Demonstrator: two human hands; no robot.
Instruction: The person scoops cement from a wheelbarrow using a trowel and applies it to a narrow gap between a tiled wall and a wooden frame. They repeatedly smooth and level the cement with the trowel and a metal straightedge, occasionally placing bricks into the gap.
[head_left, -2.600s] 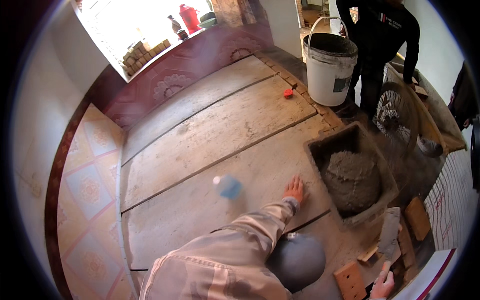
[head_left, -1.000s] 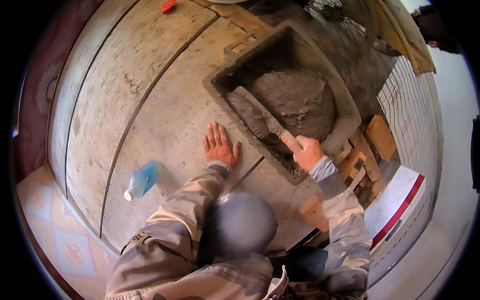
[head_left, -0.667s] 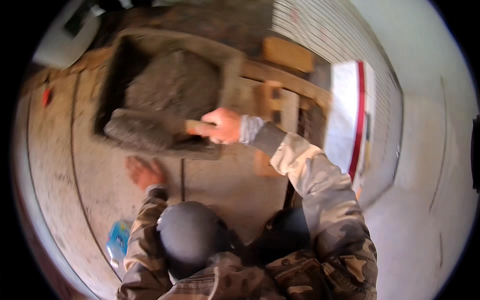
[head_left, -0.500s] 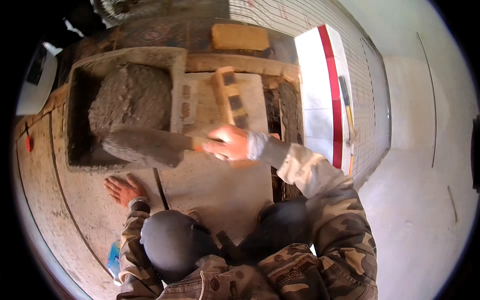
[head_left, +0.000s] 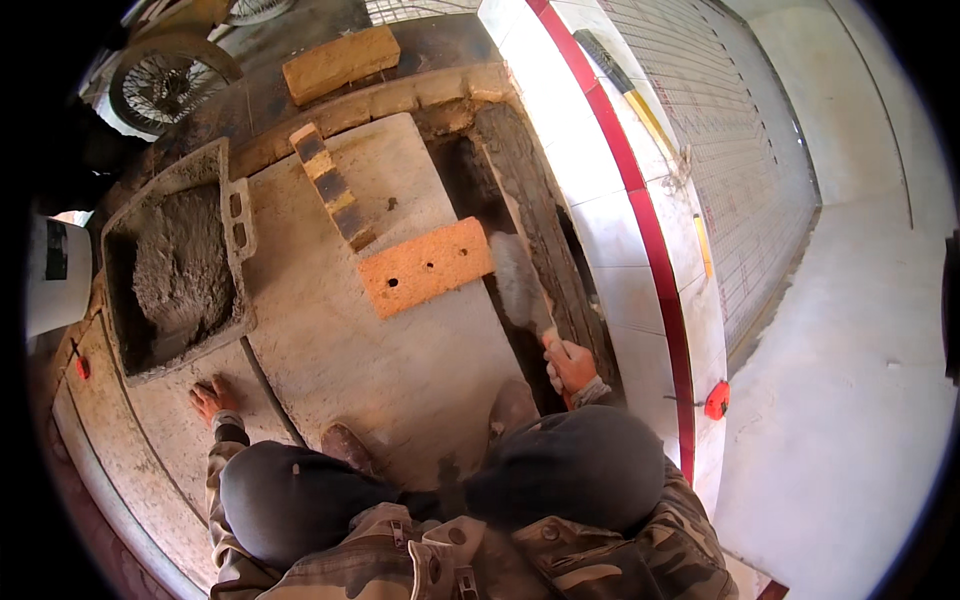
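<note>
My right hand [head_left: 573, 368] is wrapped round the handle of a trowel [head_left: 518, 280]. Its blade, blurred by motion, is over the near side of a narrow trench, next to a strip of grey mortar [head_left: 530, 190]. An orange brick with holes [head_left: 425, 268] lies on the concrete slab, its right end close to the blade. My left hand [head_left: 210, 398] rests with fingers spread on the slab, just below a tub [head_left: 243, 310] of wet mortar [head_left: 180, 265]. Farther off, a narrow brick with dark patches [head_left: 330, 185] lies beyond the orange one.
A yellowish brick [head_left: 340, 65] sits past the brick edging. White tiling with a red band [head_left: 640, 190] borders the trench on the right, with a yellow-handled brush [head_left: 625, 85] and a red reel [head_left: 716, 400] on it. A white bucket [head_left: 60, 275] stands far left.
The trowel has gone from over the mortar tub to the trench at the right, in my right hand. The view has turned right. My left hand stays on the slab.
</note>
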